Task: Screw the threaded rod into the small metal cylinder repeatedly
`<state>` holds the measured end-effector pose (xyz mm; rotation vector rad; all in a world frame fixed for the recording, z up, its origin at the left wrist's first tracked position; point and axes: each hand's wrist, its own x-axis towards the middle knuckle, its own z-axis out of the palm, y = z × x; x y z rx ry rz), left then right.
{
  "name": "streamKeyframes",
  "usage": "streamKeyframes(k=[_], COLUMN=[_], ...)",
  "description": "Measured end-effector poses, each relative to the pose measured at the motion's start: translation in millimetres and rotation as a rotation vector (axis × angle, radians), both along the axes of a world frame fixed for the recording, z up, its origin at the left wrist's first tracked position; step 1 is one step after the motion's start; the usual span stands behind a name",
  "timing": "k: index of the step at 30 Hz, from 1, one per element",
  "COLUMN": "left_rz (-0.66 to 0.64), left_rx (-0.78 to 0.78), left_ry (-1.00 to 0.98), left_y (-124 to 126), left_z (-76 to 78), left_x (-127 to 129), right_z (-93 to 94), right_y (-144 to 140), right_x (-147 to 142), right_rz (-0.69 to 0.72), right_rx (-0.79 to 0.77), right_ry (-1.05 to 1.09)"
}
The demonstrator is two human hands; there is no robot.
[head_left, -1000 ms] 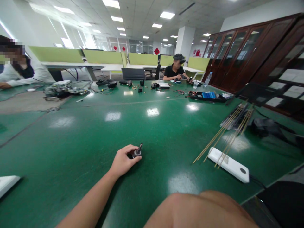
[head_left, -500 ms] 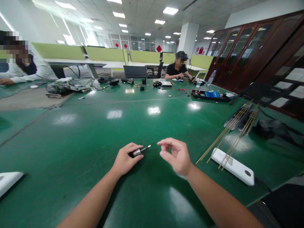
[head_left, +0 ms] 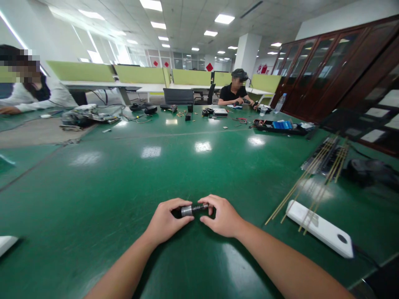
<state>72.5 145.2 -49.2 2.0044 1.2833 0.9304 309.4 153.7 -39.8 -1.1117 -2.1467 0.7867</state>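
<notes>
- The left hand (head_left: 165, 222) is clamped on the body of a small metal motor (head_left: 187, 209) (lying sideways), just above the green table (head_left: 124, 174).
- The right hand (head_left: 222, 216) pinches its shaft end.

A white power strip (head_left: 321, 229) lies on the green table (head_left: 124, 178) under thin brass rods (head_left: 307, 180). Farther off, a black tray (head_left: 277, 128), a water bottle (head_left: 279, 103), a seated person (head_left: 234, 90).
</notes>
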Motion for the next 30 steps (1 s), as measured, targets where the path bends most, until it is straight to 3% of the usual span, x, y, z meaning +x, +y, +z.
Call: streamKeyframes(k=[30], left_rz=[-0.032], left_rx=[-0.003], left_ry=[0.021], left_y=[2.1], left_z=[-1.7], left_x=[0.2], right_z=[-4.9], right_y=[1.1], right_x=[-9.2], right_rz=[-0.004], right_rx=[0.008], right_ry=[-0.066])
